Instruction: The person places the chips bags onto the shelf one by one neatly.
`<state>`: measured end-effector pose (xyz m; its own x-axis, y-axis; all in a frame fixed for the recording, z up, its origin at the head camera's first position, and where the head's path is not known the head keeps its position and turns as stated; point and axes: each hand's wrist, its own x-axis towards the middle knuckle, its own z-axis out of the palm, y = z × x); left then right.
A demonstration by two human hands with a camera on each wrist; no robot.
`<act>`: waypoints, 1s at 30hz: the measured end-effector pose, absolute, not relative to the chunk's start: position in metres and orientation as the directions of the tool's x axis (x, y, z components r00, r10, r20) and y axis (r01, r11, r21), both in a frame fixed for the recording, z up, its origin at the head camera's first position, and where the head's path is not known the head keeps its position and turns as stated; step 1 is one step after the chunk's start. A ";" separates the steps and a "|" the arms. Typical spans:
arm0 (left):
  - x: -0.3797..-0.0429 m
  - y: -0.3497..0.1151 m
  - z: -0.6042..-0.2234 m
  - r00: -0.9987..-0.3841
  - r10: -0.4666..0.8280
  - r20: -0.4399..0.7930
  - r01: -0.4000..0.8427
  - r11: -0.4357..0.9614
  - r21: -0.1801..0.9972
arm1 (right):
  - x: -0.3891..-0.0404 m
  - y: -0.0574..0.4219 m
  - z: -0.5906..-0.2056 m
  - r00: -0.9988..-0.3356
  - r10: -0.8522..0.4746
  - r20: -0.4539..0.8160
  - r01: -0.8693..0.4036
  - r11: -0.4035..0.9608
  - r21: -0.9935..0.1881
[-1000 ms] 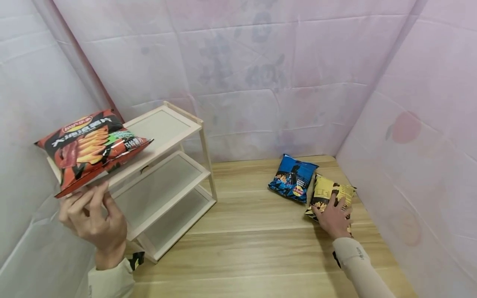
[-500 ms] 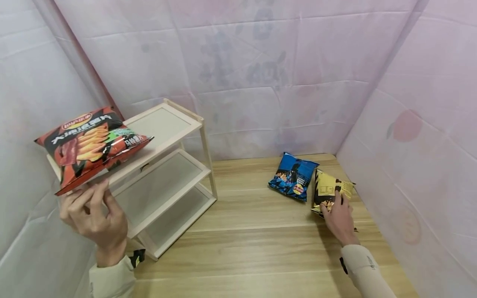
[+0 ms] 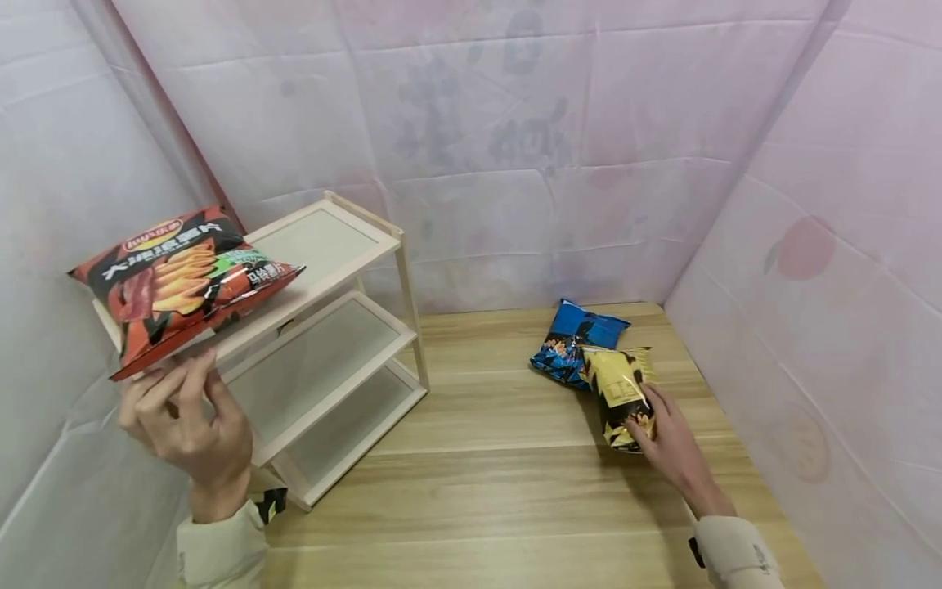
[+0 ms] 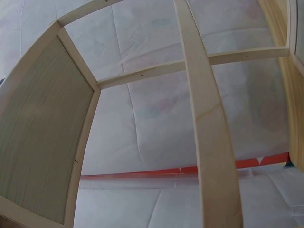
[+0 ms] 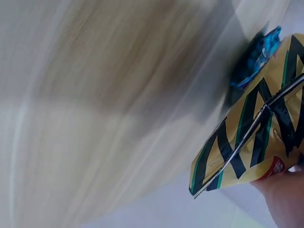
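Observation:
A red and black bag of chips (image 3: 191,286) lies over the left end of the shelf's top board, its near edge overhanging. At that near edge, my left hand (image 3: 195,429) has curled fingers that seem to pinch the bag; the fingertips are partly hidden. My right hand (image 3: 673,446) grips a yellow and black bag of chips (image 3: 621,393) at its right side, tilted and raised off the table. In the right wrist view, the yellow bag (image 5: 256,128) shows its striped back seam. Behind it sits a blue bag of chips (image 3: 562,339), partly covered by the yellow one.
A pale wooden rack (image 3: 331,278) with three boards stands at the left; its frame (image 4: 204,104) fills the left wrist view. The wood-grain table (image 3: 471,483) spreads between rack and right wall. Printed cloth walls (image 3: 471,147) enclose the back and sides.
My right hand has taken hold of the yellow bag, lifted it and brought it left, in front of the blue bag. My left hand and the red bag have stayed in place.

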<state>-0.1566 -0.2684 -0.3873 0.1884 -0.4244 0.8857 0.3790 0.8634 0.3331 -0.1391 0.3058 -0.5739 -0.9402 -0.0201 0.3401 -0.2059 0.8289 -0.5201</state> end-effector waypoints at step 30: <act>-0.153 -0.267 -0.387 0.175 -0.418 0.892 0.375 0.866 0.332 | -0.146 0.243 -0.603 -0.872 -0.401 0.279 -0.482 0.800 -0.356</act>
<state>-0.1530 -0.2669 -0.3869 0.1746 -0.4175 0.8917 0.3752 0.8655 0.3318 -0.1459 0.2435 -0.6026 -0.8724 -0.4013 0.2791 -0.4822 0.8003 -0.3563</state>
